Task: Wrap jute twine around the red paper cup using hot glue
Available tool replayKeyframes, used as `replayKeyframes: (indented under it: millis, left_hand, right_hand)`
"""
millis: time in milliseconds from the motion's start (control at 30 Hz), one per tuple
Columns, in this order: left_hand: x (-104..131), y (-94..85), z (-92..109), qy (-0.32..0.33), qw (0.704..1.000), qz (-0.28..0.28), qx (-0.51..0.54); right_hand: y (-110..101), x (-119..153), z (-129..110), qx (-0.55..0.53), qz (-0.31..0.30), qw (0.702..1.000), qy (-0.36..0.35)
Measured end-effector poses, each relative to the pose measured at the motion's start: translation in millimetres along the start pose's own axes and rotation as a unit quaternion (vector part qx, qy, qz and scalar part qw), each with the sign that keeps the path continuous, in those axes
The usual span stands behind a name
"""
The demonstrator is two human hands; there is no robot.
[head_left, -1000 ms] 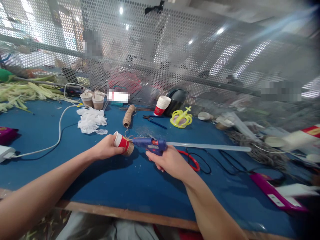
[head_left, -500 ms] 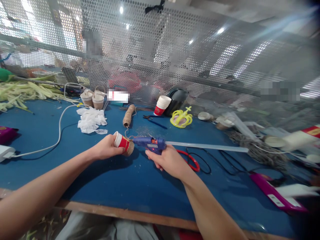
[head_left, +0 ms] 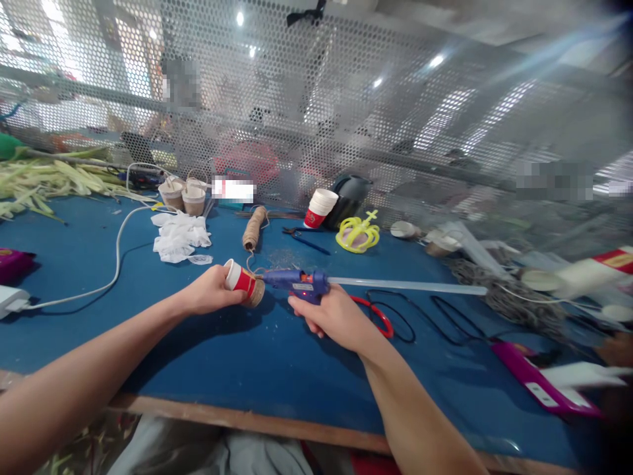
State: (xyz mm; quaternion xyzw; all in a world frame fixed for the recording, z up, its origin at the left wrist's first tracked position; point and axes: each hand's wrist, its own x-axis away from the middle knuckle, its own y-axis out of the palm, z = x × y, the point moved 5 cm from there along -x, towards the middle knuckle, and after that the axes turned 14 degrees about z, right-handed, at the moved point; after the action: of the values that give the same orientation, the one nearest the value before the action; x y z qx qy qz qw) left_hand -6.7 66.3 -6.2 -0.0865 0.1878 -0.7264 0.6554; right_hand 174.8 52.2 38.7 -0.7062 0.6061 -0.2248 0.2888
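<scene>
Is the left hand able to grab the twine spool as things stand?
Probably not without letting go first: the left hand is wrapped around the paper cup. The way itself looks open, though; the twine spool lies just beyond, with nothing seen standing between.

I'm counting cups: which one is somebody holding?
The red-and-white cup in the left hand, its lower part wrapped in twine; no hand touches the other cups.

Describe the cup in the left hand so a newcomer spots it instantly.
Find the blue table, then the left hand above it. It holds a tilted paper cup, with the blue glue gun pointed at its side. Unlike the stacked cups farther back, this one has brown twine round its lower end and bare red above.
</scene>
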Motion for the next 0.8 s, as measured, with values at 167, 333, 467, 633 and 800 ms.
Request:
replayKeyframes:
  millis: [167,333,467,633,800]
  left_hand:
    - [-2.1,-1.0,-2.7,-0.012,1.0,0.003,0.025]
    - [-1.9,-2.6,-6.5,-0.008,1.0,0.011,0.005]
    - [-1.5,-3.3,-5.8,-0.014,1.0,0.015,0.018]
    - [-2.0,-3.8,-5.1,-0.036,0.999,0.022,0.029]
    - [-1.8,-3.2,-4.3,-0.036,0.998,0.021,0.041]
  right_hand:
    - [-2.8,4.3,-0.9,0.009,-0.019,1.0,-0.006]
    - [-2.9,3.2,-3.5,0.015,0.004,1.0,-0.004]
    - [-2.3,3.7,-4.8,0.022,0.005,1.0,-0.011]
    - [-2.9,5.9,-5.4,0.034,0.006,0.999,-0.011]
    - [-0.7,4.6,-4.6,0.036,0.024,0.999,-0.003]
